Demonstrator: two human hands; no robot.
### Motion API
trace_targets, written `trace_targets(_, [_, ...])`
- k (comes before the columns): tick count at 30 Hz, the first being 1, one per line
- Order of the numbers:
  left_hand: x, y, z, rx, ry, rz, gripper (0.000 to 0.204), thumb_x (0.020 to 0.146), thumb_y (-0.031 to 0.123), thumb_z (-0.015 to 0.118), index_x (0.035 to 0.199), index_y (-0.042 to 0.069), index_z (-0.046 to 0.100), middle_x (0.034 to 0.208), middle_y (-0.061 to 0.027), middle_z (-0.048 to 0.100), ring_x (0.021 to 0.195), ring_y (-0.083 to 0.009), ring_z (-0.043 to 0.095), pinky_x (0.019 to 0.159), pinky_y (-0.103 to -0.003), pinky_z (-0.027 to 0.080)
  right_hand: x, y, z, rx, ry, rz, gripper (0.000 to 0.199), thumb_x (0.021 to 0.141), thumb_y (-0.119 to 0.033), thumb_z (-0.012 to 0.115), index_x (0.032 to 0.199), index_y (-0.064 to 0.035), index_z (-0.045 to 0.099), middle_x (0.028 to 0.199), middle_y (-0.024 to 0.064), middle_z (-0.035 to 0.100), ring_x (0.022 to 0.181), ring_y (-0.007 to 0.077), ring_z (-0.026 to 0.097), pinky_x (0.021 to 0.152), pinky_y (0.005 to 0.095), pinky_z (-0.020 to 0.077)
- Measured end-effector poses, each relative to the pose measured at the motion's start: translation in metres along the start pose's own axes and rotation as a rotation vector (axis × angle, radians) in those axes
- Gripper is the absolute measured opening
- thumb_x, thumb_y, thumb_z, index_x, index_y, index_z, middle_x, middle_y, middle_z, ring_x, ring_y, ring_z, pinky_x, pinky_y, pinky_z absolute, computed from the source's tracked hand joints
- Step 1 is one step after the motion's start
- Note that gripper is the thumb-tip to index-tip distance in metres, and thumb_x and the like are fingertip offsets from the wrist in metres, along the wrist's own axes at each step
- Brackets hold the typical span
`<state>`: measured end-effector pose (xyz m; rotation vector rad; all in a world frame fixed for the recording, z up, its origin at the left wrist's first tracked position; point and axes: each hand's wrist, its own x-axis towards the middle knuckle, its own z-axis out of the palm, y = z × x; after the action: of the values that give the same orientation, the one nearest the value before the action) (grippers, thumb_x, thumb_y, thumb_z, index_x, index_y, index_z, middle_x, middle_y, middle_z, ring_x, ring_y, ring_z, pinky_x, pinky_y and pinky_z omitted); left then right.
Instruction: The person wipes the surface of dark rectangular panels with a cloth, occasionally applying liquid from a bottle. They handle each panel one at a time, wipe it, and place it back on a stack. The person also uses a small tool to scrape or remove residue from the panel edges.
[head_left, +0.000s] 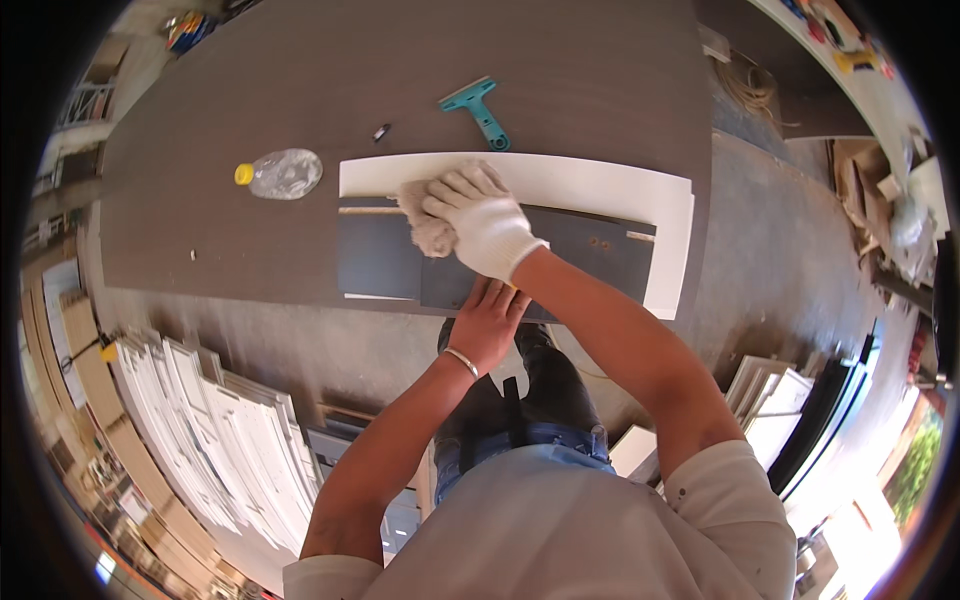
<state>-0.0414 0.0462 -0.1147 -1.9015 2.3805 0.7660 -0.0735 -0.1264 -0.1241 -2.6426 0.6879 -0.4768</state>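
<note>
My right hand [488, 228], in a white knitted glove, is closed on a crumpled beige rag [428, 232]. It presses the rag onto a dark grey panel [378, 255] and across the far edge of that panel. Under the panel lies a longer white board [600, 185], showing along the far side and at the right end. My bare left hand [488, 322], a bracelet at its wrist, rests with fingers stretched out on the panel's near edge. The right forearm partly covers those fingertips.
Beyond the board lie a teal scraper [482, 112] and a small dark object [381, 132]. A clear bottle with a yellow cap [286, 174] lies on its side at the left of the brown table [220, 240]. White panels [215, 430] lean in a stack at lower left.
</note>
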Motion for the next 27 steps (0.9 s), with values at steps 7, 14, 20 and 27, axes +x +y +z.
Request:
trace_targets(7, [-0.002,0.002,0.004,0.074,0.206,0.067,0.061,0.095,0.007,0.06,0.156,0.006,0.052,0.17,-0.0208,0.039,0.161,-0.0386,0.031,0.132,-0.059,0.023,-0.163,0.098,-0.121,-0.183,-0.342,0.321,0.062,0.085,-0.011,0.066,0.147,-0.0105,0.062,0.163,0.0127,0.051,0.161,0.0334,0.034,0.133,0.0526,0.0213])
trace_targets(14, [-0.001,0.003,0.004,0.132,0.195,0.061,0.061,0.098,0.012,0.062,0.158,0.008,0.051,0.172,-0.0196,0.036,0.162,-0.0374,0.029,0.132,-0.057,0.022,-0.254,0.097,-0.122,0.866,0.25,1.158,0.037,0.095,-0.009,0.064,0.129,0.0033,0.069,0.128,0.0134,0.073,0.12,0.0216,0.067,0.103,0.0346,0.0521])
trace_targets(20, [-0.001,-0.009,-0.016,-0.02,0.167,0.06,0.077,0.092,0.025,0.076,0.16,0.006,0.047,0.172,-0.0206,0.036,0.162,-0.0372,0.028,0.132,-0.056,0.02,-0.285,0.028,-0.119,0.757,0.592,1.471,0.03,0.098,-0.013,0.065,0.123,0.0027,0.071,0.103,0.0117,0.076,0.093,0.0155,0.072,0.08,0.0307,0.0573])
trace_targets(27, [-0.006,-0.048,-0.045,-0.005,0.08,-0.061,0.064,0.099,0.014,0.061,0.159,0.001,0.047,0.174,-0.0139,0.035,0.163,-0.0363,0.027,0.132,-0.058,0.018,-0.239,-0.049,-0.085,0.082,-0.058,0.715,0.067,0.079,-0.012,0.068,0.146,-0.0086,0.064,0.159,0.0193,0.054,0.157,0.0409,0.039,0.134,0.0569,0.0193])
